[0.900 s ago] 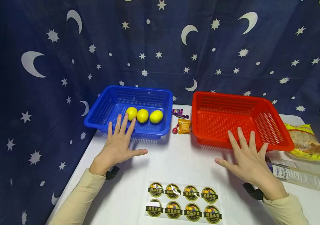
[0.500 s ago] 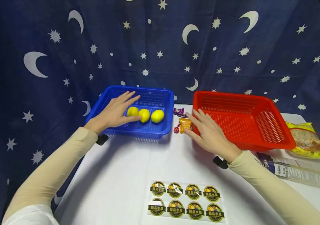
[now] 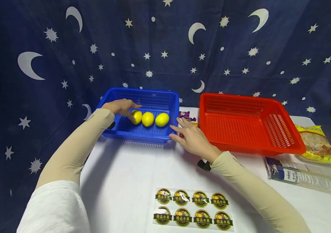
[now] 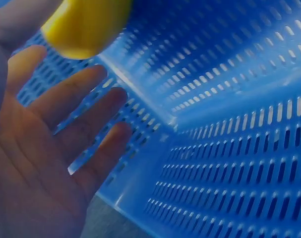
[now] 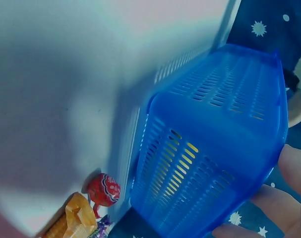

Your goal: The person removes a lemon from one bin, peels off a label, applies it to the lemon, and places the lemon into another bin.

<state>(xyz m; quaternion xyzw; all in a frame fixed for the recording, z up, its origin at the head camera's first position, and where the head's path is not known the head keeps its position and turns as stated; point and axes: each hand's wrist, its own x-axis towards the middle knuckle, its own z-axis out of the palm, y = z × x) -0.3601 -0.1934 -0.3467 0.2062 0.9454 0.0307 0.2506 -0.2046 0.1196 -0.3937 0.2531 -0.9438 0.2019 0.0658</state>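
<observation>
Inside the blue basket (image 3: 142,136), three lemons lie in a row. My left hand (image 3: 120,106) reaches into it at the leftmost lemon (image 3: 137,117), with thumb and fingers spread on either side. In the left wrist view the fingers are apart and loosely bent, and the yellow lemon (image 4: 86,29) shows past the thumb. The middle lemon (image 3: 147,119) and right lemon (image 3: 162,119) sit beside it. My right hand (image 3: 193,137) is at the basket's right end, fingertips right at the rim; in the right wrist view its fingers (image 5: 276,206) are next to the blue rim.
A red basket (image 3: 252,149) stands to the right. Between the baskets lie purple-wrapped candies (image 3: 184,114), a red lollipop (image 5: 103,190) and an orange packet (image 5: 76,218). A sticker sheet (image 3: 193,207) lies in front; a yellow food bag (image 3: 319,145) and clear packaging (image 3: 311,178) lie right.
My left hand has moved forward and lowered into the blue basket at the left lemon. My right hand has moved left from the red basket to the blue basket's right rim.
</observation>
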